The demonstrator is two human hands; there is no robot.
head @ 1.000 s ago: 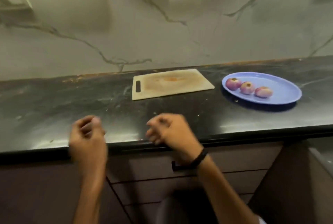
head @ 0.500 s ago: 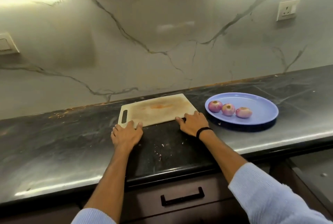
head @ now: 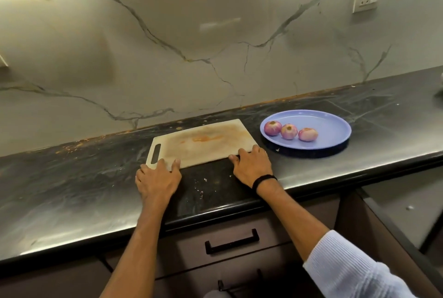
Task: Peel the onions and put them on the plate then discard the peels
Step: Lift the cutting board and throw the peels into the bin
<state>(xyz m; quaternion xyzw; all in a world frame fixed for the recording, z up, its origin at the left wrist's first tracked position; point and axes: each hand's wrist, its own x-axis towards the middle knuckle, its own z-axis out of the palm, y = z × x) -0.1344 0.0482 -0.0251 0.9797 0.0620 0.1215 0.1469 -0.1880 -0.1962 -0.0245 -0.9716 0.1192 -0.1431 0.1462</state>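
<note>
left hand (head: pixel 157 178) flat on board (head: pixel 203 140) edge | right hand (head: pixel 253 164) hides corner, grip unclear | onions (head: pixel 289 131) on plate (head: pixel 335 127)

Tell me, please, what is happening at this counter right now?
A person stands at the dark counter with both hands on the near edge of a stained cutting board. The left hand is by the handle slot and the right hand is at the right corner. Three onions, which look peeled, sit in a row on the blue plate to the board's right. No peels lie on the board.
</note>
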